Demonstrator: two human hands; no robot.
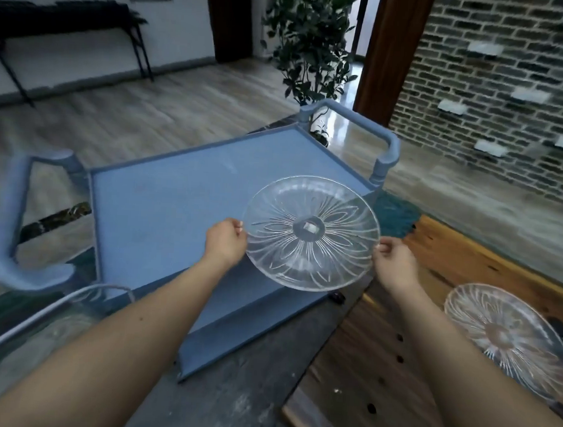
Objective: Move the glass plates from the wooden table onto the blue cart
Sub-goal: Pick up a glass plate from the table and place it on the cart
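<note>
The blue cart (176, 201) stands with its top shelf bare, beside the wooden worktop (451, 255), near whose right edge a second glass plate (508, 339) is left. A glass plate (310, 232) is held tilted over the cart's right edge, pinched at opposite rims by the left hand (226, 241) and the right hand (393, 260). It is best levelled, carried inward and lowered flat before the rims are released.

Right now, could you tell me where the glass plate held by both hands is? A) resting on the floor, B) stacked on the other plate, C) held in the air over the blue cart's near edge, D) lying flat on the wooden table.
C: the left hand and right hand grip opposite rims of the glass plate above the blue cart, while a second plate lies on the wooden table.
</note>
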